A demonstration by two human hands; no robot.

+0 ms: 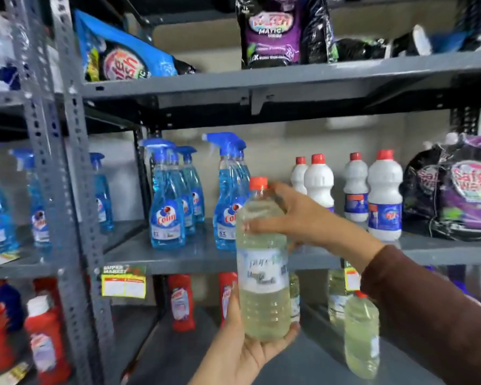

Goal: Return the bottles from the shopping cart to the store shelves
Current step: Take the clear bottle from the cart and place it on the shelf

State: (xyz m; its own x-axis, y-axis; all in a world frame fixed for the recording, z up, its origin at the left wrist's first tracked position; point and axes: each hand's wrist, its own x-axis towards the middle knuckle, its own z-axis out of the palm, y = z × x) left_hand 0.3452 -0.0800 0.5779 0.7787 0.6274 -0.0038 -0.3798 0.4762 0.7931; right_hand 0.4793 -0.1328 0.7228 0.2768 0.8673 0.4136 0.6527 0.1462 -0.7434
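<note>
Two hands on one clear plastic bottle of pale yellow liquid with a red cap (263,262), upright at frame centre, in front of the grey metal shelf (195,257). Left hand (242,348) cups its base from below; right hand (292,215), in a brown sleeve, wraps its shoulder from the right. Second similar pale yellow bottle (361,334) stands on the lower shelf, lower right. Blue spray bottles (167,201) and white red-capped bottles (383,195) line the middle shelf behind.

Clear, glossy plastic bottle (263,262) with a paper label; matt grey painted-metal shelves (206,257); shiny plastic pouches (270,31).
</note>
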